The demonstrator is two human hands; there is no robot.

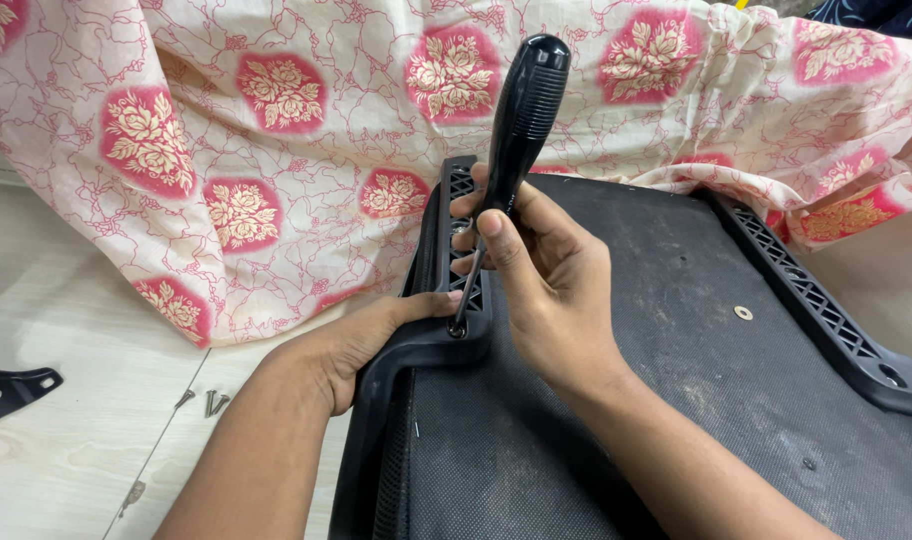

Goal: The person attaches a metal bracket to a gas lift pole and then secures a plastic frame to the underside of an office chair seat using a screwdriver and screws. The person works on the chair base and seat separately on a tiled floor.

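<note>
Screwdriver with a ribbed black handle stands nearly upright, leaning a little to the right at the top, its thin shaft running down to a screw hole at the corner of a black plastic chair frame. The right hand comes in from the lower right, forearm angled up and to the left, wrist slightly bent. Its fingers curl closed around the lower end of the handle where it meets the shaft, thumb pressed along the front, so the tool is firmly gripped low down while the upper handle stands free above the hand.

The left hand reaches in from the lower left, forearm stretched along the floor side of the frame. Its palm and fingers wrap over the rounded corner of the frame, closed on it, fingertips lying just beside the screwdriver tip.

The frame borders an upturned chair seat covered in dark grey fabric, with a slotted plastic rail along its far right edge and a small washer on the fabric. A cream cloth with pink flower patches lies behind. Loose screws rest on the pale floor, near a black metal bracket at the left edge.
</note>
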